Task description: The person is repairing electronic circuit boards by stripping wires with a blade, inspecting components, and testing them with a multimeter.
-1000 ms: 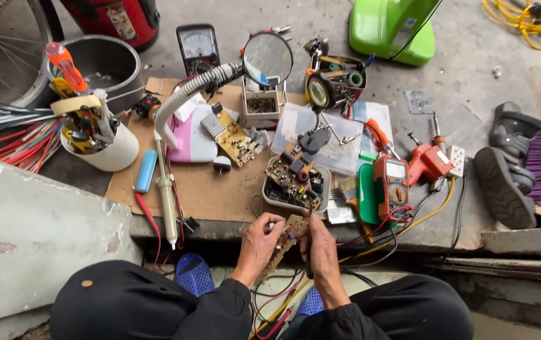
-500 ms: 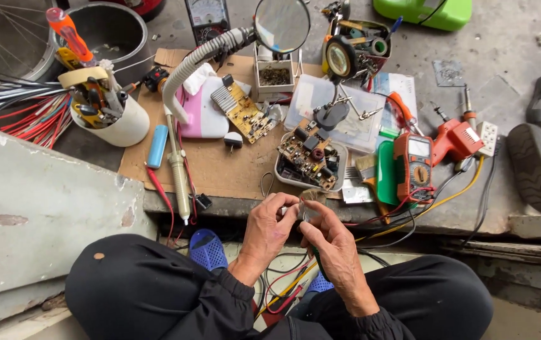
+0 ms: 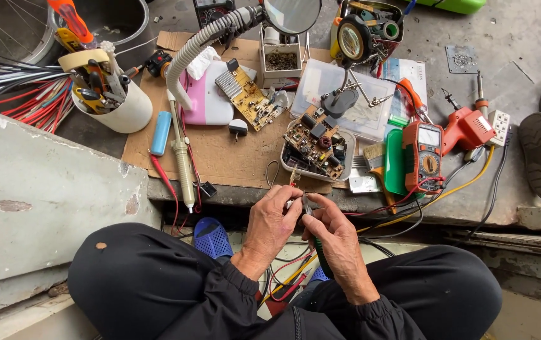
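Just below the tray (image 3: 350,140) of boards, my left hand (image 3: 272,225) and right hand (image 3: 335,234) pinch together on a small part (image 3: 304,206) (too tiny to identify), so I judge careful fingertip fiddling comes next.

orange multimeter (image 3: 423,154) — grey rectangular screen, right of tray | clear plastic package (image 3: 352,101) — centre

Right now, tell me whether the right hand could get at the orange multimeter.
Probably yes. The right hand is pinching a small part together with the left hand, but the multimeter lies just ahead to its right, with only loose wires between.
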